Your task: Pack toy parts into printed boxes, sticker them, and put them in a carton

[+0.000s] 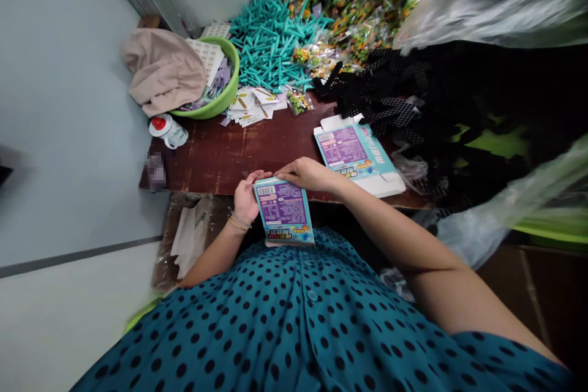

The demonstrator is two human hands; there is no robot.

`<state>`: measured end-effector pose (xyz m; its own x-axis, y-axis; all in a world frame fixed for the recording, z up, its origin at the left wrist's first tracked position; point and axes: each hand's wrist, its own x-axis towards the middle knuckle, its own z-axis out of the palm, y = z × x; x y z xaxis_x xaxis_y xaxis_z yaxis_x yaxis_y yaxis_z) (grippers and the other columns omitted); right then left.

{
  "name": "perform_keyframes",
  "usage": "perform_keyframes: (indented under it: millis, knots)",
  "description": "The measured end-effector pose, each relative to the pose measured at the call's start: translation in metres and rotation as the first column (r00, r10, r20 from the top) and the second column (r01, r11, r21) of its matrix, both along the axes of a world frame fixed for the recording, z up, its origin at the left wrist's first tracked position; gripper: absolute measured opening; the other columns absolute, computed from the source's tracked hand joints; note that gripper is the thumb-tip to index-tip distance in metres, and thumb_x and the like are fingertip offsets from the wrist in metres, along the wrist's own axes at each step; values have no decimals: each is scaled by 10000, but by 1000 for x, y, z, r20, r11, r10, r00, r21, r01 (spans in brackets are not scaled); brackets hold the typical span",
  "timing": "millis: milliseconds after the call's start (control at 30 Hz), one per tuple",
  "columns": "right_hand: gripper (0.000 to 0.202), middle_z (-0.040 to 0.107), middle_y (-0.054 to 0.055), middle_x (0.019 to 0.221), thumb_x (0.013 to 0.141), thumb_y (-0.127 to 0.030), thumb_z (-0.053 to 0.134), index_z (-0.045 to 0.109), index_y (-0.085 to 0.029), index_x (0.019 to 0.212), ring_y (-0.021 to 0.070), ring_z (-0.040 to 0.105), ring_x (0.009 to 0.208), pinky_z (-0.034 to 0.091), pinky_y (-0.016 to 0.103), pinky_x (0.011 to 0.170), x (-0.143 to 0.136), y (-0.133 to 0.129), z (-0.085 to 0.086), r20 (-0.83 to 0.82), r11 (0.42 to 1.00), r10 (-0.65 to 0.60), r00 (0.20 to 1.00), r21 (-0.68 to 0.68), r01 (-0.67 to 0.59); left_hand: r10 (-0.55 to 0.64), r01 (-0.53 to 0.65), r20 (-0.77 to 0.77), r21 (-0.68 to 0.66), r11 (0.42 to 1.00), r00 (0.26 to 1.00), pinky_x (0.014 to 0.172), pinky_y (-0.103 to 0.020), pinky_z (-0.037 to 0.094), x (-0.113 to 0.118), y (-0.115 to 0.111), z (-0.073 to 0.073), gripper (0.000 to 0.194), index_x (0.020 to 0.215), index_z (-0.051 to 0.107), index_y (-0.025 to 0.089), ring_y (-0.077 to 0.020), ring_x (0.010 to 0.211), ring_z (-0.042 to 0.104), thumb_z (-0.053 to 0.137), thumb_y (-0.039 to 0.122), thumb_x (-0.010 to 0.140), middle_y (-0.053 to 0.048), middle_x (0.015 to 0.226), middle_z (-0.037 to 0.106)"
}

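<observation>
A teal and purple printed carton [283, 211] is held upright against my front, just off the table's near edge. My left hand [247, 199] wraps its left side near the top. Across the carton's top edge lies my right hand [303, 173], its fingers pressed on the end flap; the fingertips of both hands nearly meet there. Whether anything is inside the carton is hidden. To the right, flat folded cartons [349, 150] of the same print lie on the table.
On the brown table [215, 153] stand a green basin [229, 89] with a beige cloth and a lidded mug [169, 131]. Behind lie teal sticks [271, 37], printed cards [252, 104], bagged colourful beads [358, 18] and black mesh strips [390, 92]. Clear plastic sheeting [500, 0] hangs at right.
</observation>
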<state>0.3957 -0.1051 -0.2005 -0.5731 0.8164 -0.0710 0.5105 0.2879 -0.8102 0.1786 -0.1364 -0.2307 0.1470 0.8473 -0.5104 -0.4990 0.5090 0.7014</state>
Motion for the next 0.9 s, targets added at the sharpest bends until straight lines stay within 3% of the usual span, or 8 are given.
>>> perform_keyframes:
  millis: [100,267,367,467,600,667,767,900]
  knots:
    - [250,804,-5,1109,967,-337,616,821,-311,1108,230,747,1014,543,312,879,5,-2,7,13,999,44,999,12,-44,-2,3,-16,57,998,1000,998,-440,520,3,-7,2,226,859,665,171,-280,1104,694,499,325,872,-99,1093,757]
    - [307,775,47,1207,950,-229,615,784,-286,1199,247,727,1083,529,342,953,-16,-21,10,152,989,22,988,144,-44,-31,33,-38,49,998,999,903,-318,525,-4,-14,-2,178,901,666,174,-183,936,698,647,351,893,-49,1015,737]
    - [325,709,100,1331,948,-251,628,753,-228,1247,264,671,1218,509,377,1045,-27,-36,-8,-34,965,-150,988,211,153,-8,15,-65,103,995,998,833,-255,518,-16,-21,-11,160,870,650,180,-138,852,676,742,309,851,-8,918,715]
    - [309,719,114,1275,926,-339,677,745,-194,1191,261,670,1195,516,404,1053,-30,-47,-32,-276,911,-343,898,137,390,10,2,-91,122,993,996,833,-285,533,-24,-32,-22,275,948,666,188,-155,856,677,737,445,879,-20,956,722]
    - [243,741,97,1188,980,-377,601,753,-217,1080,241,677,1156,503,430,1074,-30,-61,-46,-393,942,-275,877,69,327,65,-58,-47,135,989,997,949,-364,529,-25,-43,-29,358,1013,659,224,-204,1029,683,703,556,887,-40,1113,721]
    - [283,705,103,1288,963,-421,628,726,-225,1143,253,636,1253,466,450,1128,-31,-65,-46,-448,947,-277,850,22,320,85,-73,-63,167,983,994,978,-372,519,-22,-41,-25,315,924,654,221,-201,1051,677,721,527,883,-30,1129,713]
    - [576,566,132,1500,910,-502,684,550,-237,1403,277,539,1393,433,468,1171,-33,-65,-43,-525,912,-402,750,-159,378,136,-105,-103,263,959,985,981,-363,516,-14,-29,-11,303,816,646,209,-192,1033,675,740,490,880,-23,1108,710]
    - [713,553,139,1503,903,-488,694,394,-246,1502,261,587,1334,461,440,1150,-33,-53,-31,-598,902,-430,676,-268,337,138,-86,-142,321,943,980,1004,-379,517,-8,-9,16,322,878,690,217,-228,1128,661,682,537,914,-53,1206,709]
